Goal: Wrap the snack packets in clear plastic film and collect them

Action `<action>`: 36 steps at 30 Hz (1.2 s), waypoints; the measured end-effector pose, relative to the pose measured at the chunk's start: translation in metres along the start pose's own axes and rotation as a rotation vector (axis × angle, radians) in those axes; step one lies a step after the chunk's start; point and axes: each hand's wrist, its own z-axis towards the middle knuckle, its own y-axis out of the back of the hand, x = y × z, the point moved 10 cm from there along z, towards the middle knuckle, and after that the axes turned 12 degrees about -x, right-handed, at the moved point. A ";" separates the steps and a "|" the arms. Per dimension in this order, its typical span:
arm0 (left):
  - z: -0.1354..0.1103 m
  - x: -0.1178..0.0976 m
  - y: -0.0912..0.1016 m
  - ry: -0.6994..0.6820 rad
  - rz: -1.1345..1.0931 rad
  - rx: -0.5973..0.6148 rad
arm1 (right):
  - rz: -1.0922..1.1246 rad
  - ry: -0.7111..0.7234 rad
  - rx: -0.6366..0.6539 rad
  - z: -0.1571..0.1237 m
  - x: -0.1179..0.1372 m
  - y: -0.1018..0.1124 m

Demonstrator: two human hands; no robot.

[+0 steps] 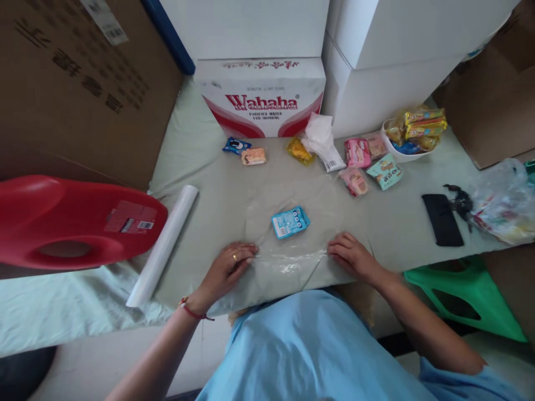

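Observation:
A sheet of clear plastic film lies spread on the table in front of me, slightly wrinkled and shiny along its near edge. On top of it rests a small light-blue snack packet with white print and a barcode. My left hand, with a ring and a red wrist cord, has its fingers closed at the film's near left corner. At the near right side, my right hand holds the film's edge with fingers pressed together. Neither hand touches the blue packet.
A white roll and a red jug lie at the left. Several snack packs and a white bowl of snacks stand behind, before a Wahaha carton. A black phone-like object and a plastic bag are right.

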 end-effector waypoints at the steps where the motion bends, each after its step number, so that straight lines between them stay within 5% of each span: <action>1: 0.005 0.003 0.004 0.069 -0.028 -0.015 | 0.048 -0.012 0.017 0.010 0.001 0.004; 5: 0.027 0.021 0.019 0.298 -0.088 -0.049 | 0.146 -0.107 0.041 0.055 -0.008 0.021; 9: 0.056 0.040 0.027 0.392 -0.057 -0.127 | 0.124 -0.300 0.030 0.097 -0.051 0.019; 14: 0.072 0.058 0.032 0.519 0.035 -0.245 | -0.219 -0.442 0.083 0.117 -0.095 0.006; 17: 0.068 0.064 0.050 0.560 0.066 -0.411 | -0.447 -0.326 -0.070 0.122 -0.073 0.027; 20: 0.050 0.064 0.084 0.583 0.156 -0.677 | -0.436 -0.138 -0.229 0.123 -0.022 0.041; 24: 0.017 0.022 0.115 0.459 0.345 -0.956 | -0.233 0.119 -0.013 0.121 0.035 -0.007; 27: 0.019 -0.036 0.088 0.164 0.397 -0.826 | -0.290 0.122 0.151 0.120 0.034 -0.050; 30: 0.038 -0.082 0.015 -0.093 0.329 -0.409 | -0.298 0.056 0.178 0.120 0.019 -0.066; 32: 0.053 -0.090 -0.023 -0.124 0.334 -0.255 | -0.212 0.033 0.160 0.121 0.013 -0.063; 36: 0.084 -0.074 -0.062 -0.065 0.392 -0.108 | -0.121 -0.047 0.135 0.141 -0.010 -0.046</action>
